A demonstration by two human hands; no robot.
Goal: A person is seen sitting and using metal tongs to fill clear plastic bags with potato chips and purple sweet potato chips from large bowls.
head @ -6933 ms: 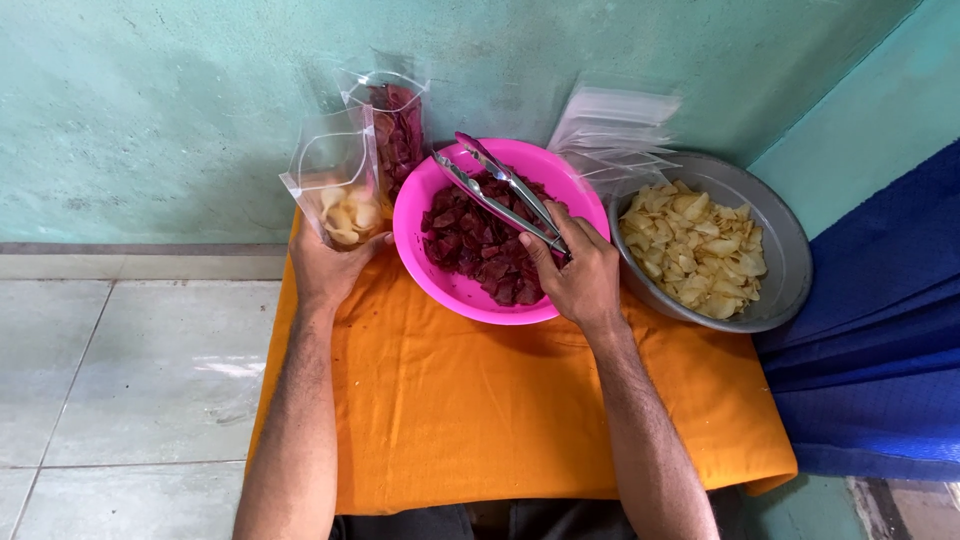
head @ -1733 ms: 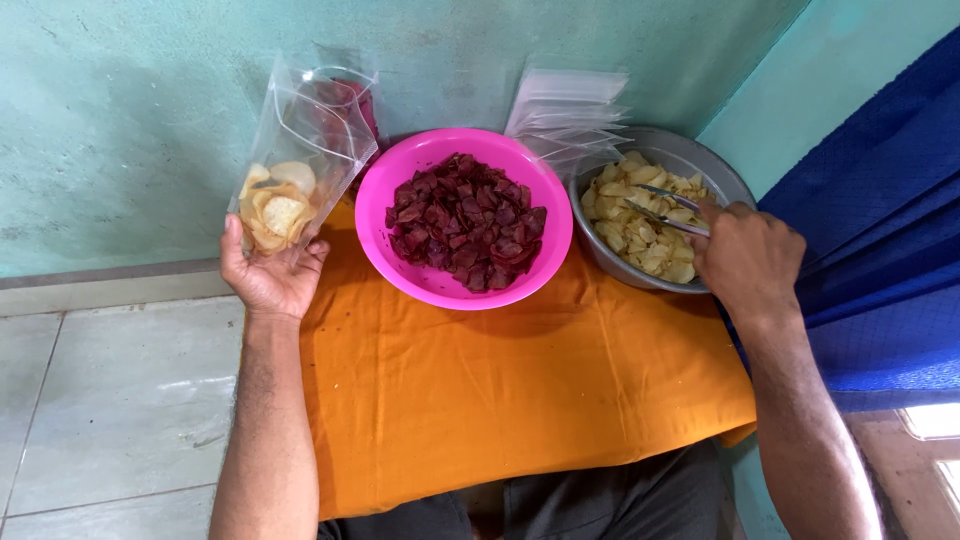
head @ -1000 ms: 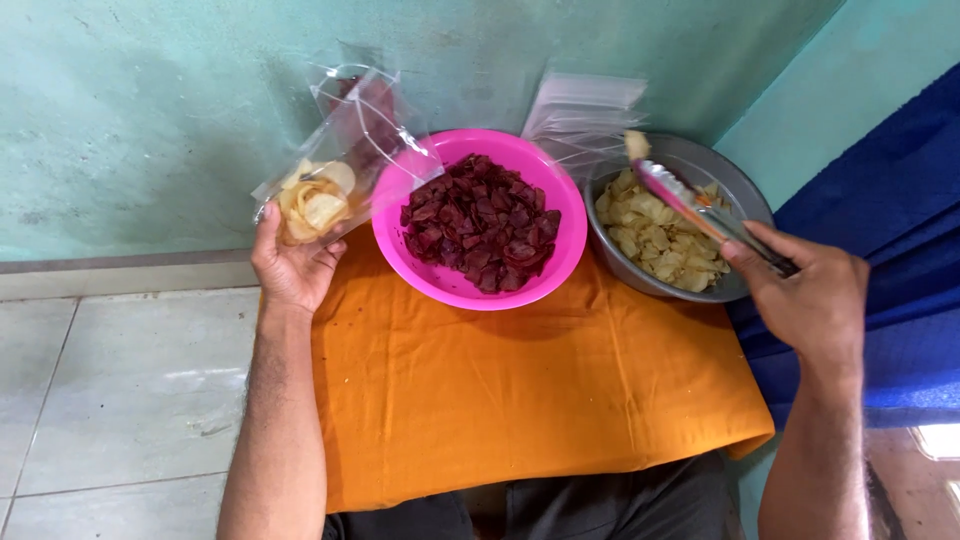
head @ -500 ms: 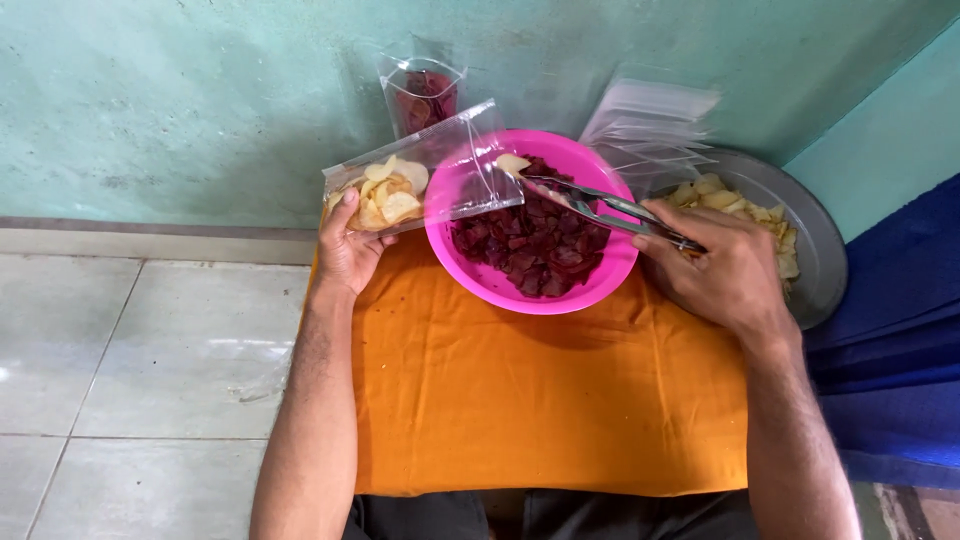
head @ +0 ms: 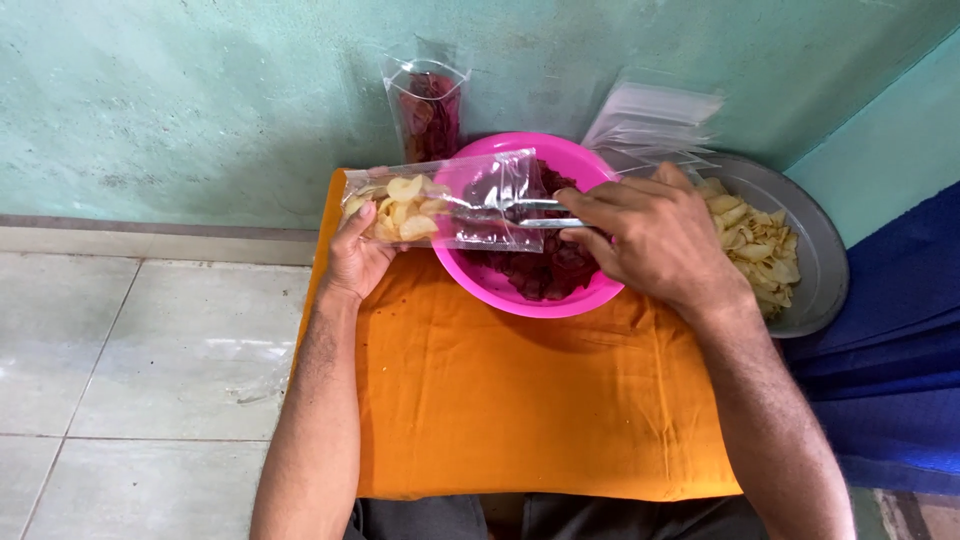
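My left hand (head: 358, 258) holds a clear plastic bag (head: 445, 205) lying sideways over the pink bowl's left rim, partly filled with pale yellow chips. My right hand (head: 655, 235) grips metal tongs (head: 530, 212) whose tips reach into the bag's open mouth. The pink bowl (head: 470, 278) holds dark red chips. To its right a grey metal pan (head: 815, 250) holds pale yellow chips, partly hidden by my right hand.
A filled clear bag of dark red chips (head: 428, 110) stands against the green wall. A stack of unused clear bags (head: 650, 118) leans behind the pan. An orange cloth (head: 520, 400) covers the small table. Blue fabric (head: 890, 350) lies at right; tiled floor (head: 130, 350) at left.
My right hand carried the tongs with a chip from the metal pan leftward across the pink bowl into the bag. My left hand tipped the bag sideways toward the tongs.
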